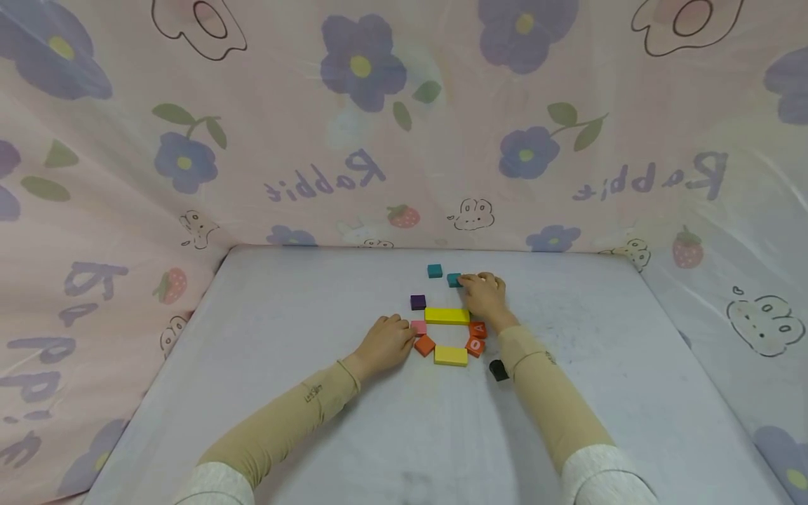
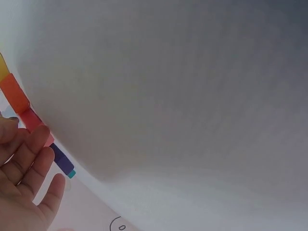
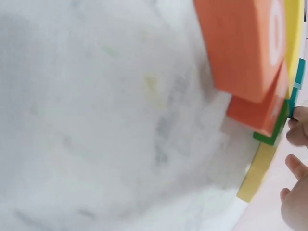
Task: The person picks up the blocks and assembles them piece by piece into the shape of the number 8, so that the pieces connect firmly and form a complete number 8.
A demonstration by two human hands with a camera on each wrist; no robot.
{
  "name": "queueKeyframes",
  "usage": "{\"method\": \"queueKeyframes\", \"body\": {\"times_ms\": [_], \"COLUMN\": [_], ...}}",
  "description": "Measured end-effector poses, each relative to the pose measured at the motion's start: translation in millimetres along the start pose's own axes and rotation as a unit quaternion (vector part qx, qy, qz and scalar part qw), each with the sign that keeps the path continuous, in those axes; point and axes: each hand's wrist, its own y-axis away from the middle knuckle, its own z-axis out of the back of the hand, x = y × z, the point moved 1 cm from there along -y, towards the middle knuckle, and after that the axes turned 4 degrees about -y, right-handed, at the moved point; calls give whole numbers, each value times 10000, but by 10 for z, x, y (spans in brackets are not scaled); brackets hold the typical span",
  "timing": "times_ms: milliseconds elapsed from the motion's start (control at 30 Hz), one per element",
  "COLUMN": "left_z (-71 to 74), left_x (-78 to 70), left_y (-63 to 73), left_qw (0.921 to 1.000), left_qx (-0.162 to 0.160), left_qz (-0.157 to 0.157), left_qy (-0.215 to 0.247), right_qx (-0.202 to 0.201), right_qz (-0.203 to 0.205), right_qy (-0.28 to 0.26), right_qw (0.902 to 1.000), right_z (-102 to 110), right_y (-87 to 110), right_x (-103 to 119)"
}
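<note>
In the head view, the fingertips of my left hand (image 1: 385, 344) rest against the pink block (image 1: 419, 327). The left wrist view shows that hand's fingers loosely extended beside a red-pink block (image 2: 32, 119). My right hand (image 1: 485, 293) reaches farther forward and pinches the edge of a teal block (image 1: 454, 280). A second teal block (image 1: 435, 271) lies just left of it. Below the right hand is a long yellow block (image 1: 447, 315), with orange blocks marked A (image 1: 477, 329) and O (image 1: 475, 345) at its right end. The right palm is hidden.
A shorter yellow block (image 1: 451, 356) and an orange block (image 1: 425, 345) complete a rough ring with the others. The purple block (image 1: 418, 302) lies above the pink one. A black piece (image 1: 499, 369) sits by the right sleeve. Green (image 3: 273, 130) and tan (image 3: 257, 173) blocks appear in the right wrist view.
</note>
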Motion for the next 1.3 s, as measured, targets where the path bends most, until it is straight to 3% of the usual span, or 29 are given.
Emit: {"method": "queueKeyframes", "body": {"times_ms": [467,800,1133,1300], "left_z": [19,3,11,11], "left_x": [8,18,15,10], "left_y": [-8,0,3,-31], "left_qw": [9999,10000,9998,9996], "left_qx": [-102,-55,10,70], "left_qz": [-83,-42,-90,-99], "left_qy": [-93,-43,-154,-247], "right_qx": [-12,171,143,12], "right_qz": [178,114,480,755], "right_qy": [507,524,985,1512], "right_qw": [9986,9984,9939,9856], "right_z": [120,168,152,162], "right_y": [90,160,188,210], "right_x": [-50,-115,-198,-228]}}
